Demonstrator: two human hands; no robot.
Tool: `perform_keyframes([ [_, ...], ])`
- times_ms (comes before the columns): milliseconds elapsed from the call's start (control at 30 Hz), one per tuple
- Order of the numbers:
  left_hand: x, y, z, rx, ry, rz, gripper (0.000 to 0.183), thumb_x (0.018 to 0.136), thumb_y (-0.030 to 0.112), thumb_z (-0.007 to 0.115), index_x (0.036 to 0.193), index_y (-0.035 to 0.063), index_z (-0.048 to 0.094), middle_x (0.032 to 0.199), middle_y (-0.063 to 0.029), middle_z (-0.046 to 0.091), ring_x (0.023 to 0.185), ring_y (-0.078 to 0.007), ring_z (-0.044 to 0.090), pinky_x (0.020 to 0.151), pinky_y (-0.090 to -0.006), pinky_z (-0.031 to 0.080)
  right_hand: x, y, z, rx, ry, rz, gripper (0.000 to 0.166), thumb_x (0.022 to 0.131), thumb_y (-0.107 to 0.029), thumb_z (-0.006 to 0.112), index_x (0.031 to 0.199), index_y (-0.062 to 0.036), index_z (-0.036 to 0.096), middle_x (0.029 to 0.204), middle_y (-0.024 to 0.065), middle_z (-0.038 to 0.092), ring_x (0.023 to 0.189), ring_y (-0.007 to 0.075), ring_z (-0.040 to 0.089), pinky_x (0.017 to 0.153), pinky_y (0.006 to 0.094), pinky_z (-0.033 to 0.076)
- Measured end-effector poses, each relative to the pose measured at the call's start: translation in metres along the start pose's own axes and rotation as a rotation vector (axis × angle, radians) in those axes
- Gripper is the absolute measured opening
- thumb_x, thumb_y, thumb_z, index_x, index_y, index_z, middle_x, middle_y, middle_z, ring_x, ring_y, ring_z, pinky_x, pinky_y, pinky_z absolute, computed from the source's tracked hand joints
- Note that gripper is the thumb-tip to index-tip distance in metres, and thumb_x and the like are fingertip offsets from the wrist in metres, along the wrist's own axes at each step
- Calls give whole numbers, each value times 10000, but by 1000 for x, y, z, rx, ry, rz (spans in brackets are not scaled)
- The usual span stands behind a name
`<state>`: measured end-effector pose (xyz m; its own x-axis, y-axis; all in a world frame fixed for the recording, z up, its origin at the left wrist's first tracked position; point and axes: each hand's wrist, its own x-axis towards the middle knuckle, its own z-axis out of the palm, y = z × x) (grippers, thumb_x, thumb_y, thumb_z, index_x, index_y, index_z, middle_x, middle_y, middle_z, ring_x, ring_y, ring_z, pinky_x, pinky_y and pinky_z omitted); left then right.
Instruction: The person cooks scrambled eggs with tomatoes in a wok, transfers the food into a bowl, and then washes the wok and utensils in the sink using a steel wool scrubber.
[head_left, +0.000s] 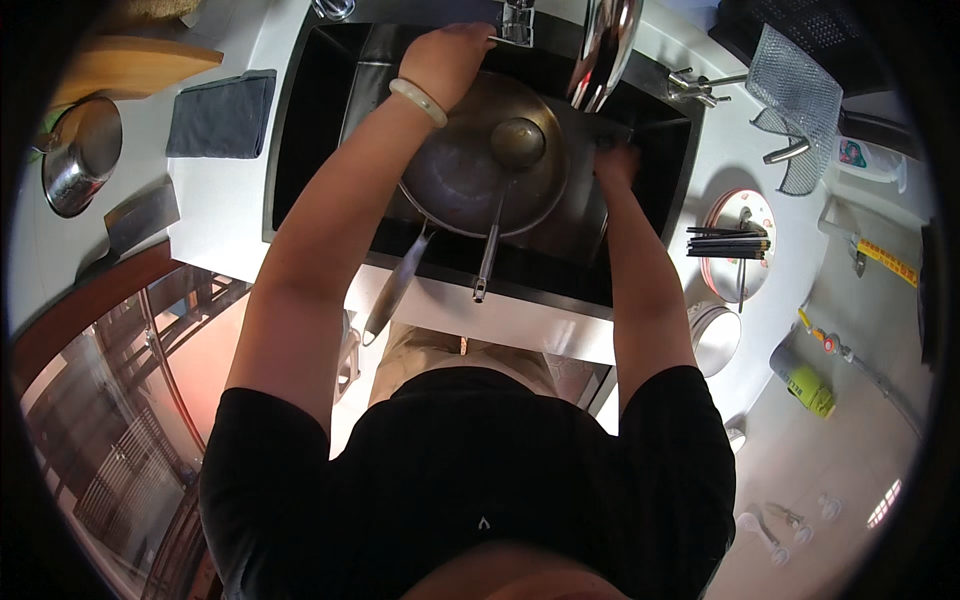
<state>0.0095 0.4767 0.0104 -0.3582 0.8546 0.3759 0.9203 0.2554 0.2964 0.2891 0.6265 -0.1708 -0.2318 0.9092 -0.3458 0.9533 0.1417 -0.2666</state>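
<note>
My left hand (450, 60), with a pale bangle (418, 101) at its wrist, is at the far side of the dark sink (585, 270). Its fingertips meet the thin edge of a shiny metal fitting (517, 26); whether they grip it is unclear. Below that hand a metal wok (457, 187) lies in the sink, its handle (397, 285) jutting over the front rim. A ladle (517, 144) rests in the wok, handle towards me. My right hand (617, 163) reaches into the sink's shadowed right side. Its fingers are too dark to make out. A chrome faucet (604, 52) hangs between the hands.
A folded dark cloth (221, 116), a cleaver (142, 214) and a metal pot (86, 154) are left of the sink. To the right are stacked plates (739, 281) bearing black chopsticks (727, 244), bowls (716, 341) and a wire-mesh rack (795, 97).
</note>
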Motion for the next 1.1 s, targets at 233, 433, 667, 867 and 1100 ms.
perform_keyframes([
  [233, -15, 14, -17, -177, 23, -118, 335, 787, 199, 628, 1096, 104, 541, 1004, -118, 606, 911, -298, 589, 740, -365, 498, -15, -7, -9, -23, 51, -13, 552, 738, -310, 623, 1238, -133, 469, 1297, 162, 371, 1131, 378, 421, 949, 452, 385],
  [433, -177, 13, -82, -156, -532, -487, 611, 731, 327, 699, 1182, 27, 417, 1134, -195, 471, 1029, -361, 507, 863, -422, 440, -4, 7, 13, -100, 98, -102, 495, 745, -250, 607, 1212, -138, 493, 1322, 156, 344, 1170, 380, 381, 942, 453, 393],
  [667, -262, 15, -116, 17, -630, -611, 430, 776, 129, 599, 1181, 70, 465, 1068, -139, 488, 997, -329, 500, 843, -415, 435, 0, 12, 23, -206, 3, -173, 466, 764, -209, 576, 1216, -162, 474, 1272, 188, 400, 1124, 393, 446, 937, 440, 393],
  [867, -256, -45, -105, 250, -578, -459, 351, 821, 66, 472, 1167, 106, 513, 1059, -103, 515, 995, -284, 502, 857, -379, 416, -7, 26, 38, -187, 86, -153, 442, 772, -83, 553, 1203, -137, 476, 1233, 164, 449, 1076, 390, 484, 893, 447, 417],
  [1100, -273, -108, -90, 395, -657, -321, 384, 792, 43, 459, 1158, 133, 532, 1077, -92, 546, 987, -296, 519, 855, -408, 418, -13, 20, 38, 30, -196, -193, 551, 736, -195, 634, 1254, -96, 475, 1207, 182, 519, 1115, 328, 493, 931, 378, 412],
])
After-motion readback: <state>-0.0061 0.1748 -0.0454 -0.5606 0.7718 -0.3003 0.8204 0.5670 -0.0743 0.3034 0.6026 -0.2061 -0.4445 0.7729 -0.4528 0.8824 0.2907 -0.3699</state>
